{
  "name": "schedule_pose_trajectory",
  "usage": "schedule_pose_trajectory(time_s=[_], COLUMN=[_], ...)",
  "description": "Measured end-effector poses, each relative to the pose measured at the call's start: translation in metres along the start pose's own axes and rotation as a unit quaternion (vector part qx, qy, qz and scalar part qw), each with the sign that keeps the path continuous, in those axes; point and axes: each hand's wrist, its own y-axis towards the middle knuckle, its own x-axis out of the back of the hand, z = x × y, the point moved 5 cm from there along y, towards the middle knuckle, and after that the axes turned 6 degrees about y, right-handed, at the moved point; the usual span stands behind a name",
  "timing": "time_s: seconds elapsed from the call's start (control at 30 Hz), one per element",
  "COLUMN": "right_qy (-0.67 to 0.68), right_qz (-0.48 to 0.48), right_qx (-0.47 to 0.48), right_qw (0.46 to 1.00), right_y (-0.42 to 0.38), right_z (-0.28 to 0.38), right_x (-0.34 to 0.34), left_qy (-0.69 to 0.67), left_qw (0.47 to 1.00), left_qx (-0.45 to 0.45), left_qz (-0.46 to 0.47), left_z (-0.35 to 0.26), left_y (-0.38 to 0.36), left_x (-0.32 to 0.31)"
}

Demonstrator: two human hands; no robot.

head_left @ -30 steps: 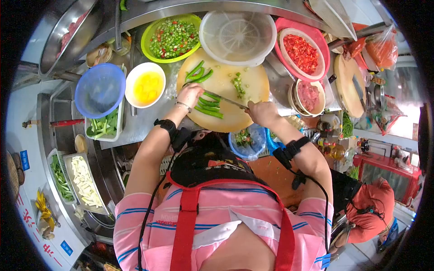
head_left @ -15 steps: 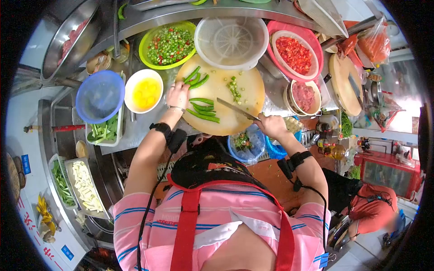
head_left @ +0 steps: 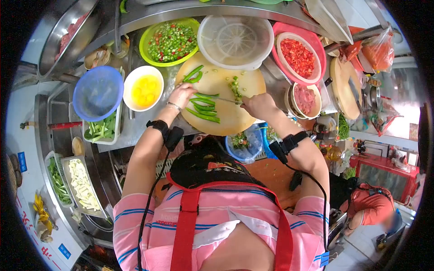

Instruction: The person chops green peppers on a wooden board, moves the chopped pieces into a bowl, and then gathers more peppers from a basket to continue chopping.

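Note:
My right hand grips a knife by its handle, with the blade pointing left across the round cutting board. The blade's tip reaches the top of a row of long green chili peppers. At the left end of that row, my left hand is closed on the uppermost pepper, its fingertips partly hidden. Two more green chilies lie above this hand. Chopped green pepper pieces sit in a small heap to the right, beyond the blade.
Behind the board stand a green basket of chopped peppers, a white colander and a pink basin with chopped red chili. Egg yolks fill a white bowl at left, beside a blue bowl. Another person is at lower right.
My left hand has drawn one chili from the upper group down to the row. My right hand has moved up and left, bringing the knife over to the peppers.

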Motion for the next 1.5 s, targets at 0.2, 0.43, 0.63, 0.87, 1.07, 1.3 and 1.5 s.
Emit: schedule_pose_trajectory(time_s=[0.2, 0.43, 0.63, 0.87, 1.07, 1.3, 1.5], right_qy=[-0.048, -0.016, 0.15, 0.24, 0.266, 0.274, 0.284], right_qz=[0.045, 0.038, -0.077, -0.173, -0.202, -0.209, -0.161], right_qx=[0.021, -0.049, -0.143, -0.196, -0.201, -0.203, -0.233], right_qw=[0.998, 0.998, 0.975, 0.935, 0.921, 0.916, 0.916], right_y=[0.022, -0.022, -0.066, -0.059, -0.056, -0.051, -0.071], right_z=[0.0, -0.046, -0.018, 0.015, 0.036, 0.048, 0.05], right_x=[-0.004, -0.015, -0.048, -0.091, -0.091, -0.096, -0.074], left_qy=[-0.002, 0.018, 0.051, 0.07, 0.11, 0.035, 0.023], left_qw=[0.999, 0.994, 0.986, 0.991, 0.993, 0.993, 0.991], left_qx=[-0.029, -0.011, -0.123, -0.079, -0.036, -0.052, -0.081], left_qz=[0.035, 0.111, 0.104, 0.086, -0.028, -0.095, -0.102], left_z=[0.002, 0.0, -0.066, -0.085, -0.093, -0.09, -0.089], left_y=[0.002, 0.004, -0.007, -0.021, -0.031, -0.038, -0.04], left_x=[-0.005, -0.005, 0.042, -0.011, -0.02, -0.019, -0.02])
